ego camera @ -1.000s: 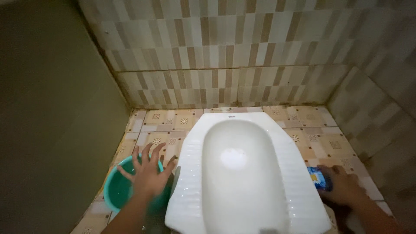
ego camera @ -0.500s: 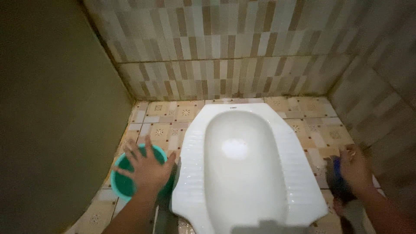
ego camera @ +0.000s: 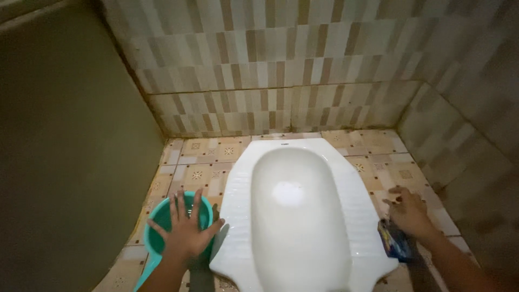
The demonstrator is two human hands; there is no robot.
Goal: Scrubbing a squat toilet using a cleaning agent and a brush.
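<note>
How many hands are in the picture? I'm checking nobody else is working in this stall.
2. The left hand is spread over the green scoop, left of the white squat toilet. The right hand holds a blue bottle at the toilet's right.

The squat pan point(ego camera: 303, 216) is set in the floor point(ego camera: 208, 157) before the back wall point(ego camera: 270, 81). The dipper point(ego camera: 162, 227) is placed left of it, the bottle point(ego camera: 394, 240) right.

Squat pan point(ego camera: 303, 216) fills the middle; teal dipper point(ego camera: 162, 219) crowds the left floor strip, blue packet point(ego camera: 396, 241) the right; back floor tiles point(ego camera: 216, 151) lie open.
</note>
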